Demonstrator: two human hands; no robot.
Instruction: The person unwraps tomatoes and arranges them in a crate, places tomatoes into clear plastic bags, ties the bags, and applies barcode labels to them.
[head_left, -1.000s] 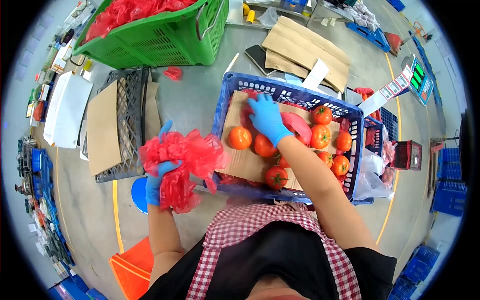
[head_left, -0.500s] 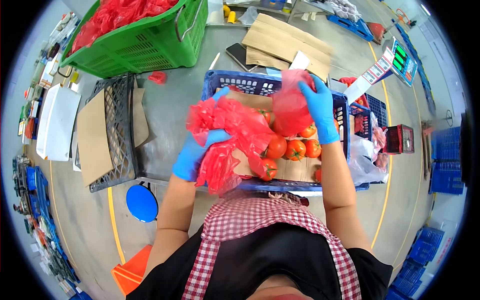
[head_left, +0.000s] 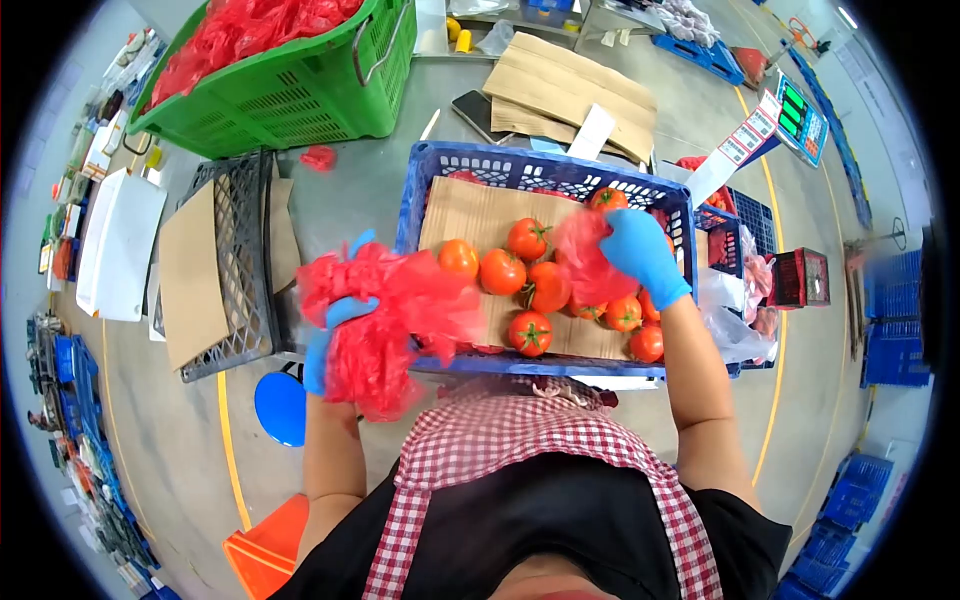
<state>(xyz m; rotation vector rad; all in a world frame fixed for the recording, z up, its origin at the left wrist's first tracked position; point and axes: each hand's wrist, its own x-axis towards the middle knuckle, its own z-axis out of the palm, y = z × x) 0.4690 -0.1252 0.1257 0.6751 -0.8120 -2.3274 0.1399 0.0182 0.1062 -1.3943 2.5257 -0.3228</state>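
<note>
My left hand (head_left: 345,312), in a blue glove, is closed round a bunch of crumpled red plastic bags (head_left: 375,345) at the left side of a blue plastic crate (head_left: 545,172). Over the crate, my gloved right hand (head_left: 642,252) grips a single red plastic bag (head_left: 585,262) that hangs down among the tomatoes. Several tomatoes (head_left: 501,271) with green stems lie on a cardboard sheet (head_left: 450,212) lining the crate. The right hand and its bag hide some of them.
A green basket (head_left: 300,105) heaped with red bags stands at the back left. Beside it is a black crate (head_left: 243,250) with cardboard. Behind the blue crate lie a phone (head_left: 478,115) and flat cardboard (head_left: 570,85). A scale display (head_left: 800,120) stands at the right.
My left hand has moved left with the bunch of bags, uncovering more tomatoes. The right hand has moved slightly down with its red bag, now lower over the tomatoes.
</note>
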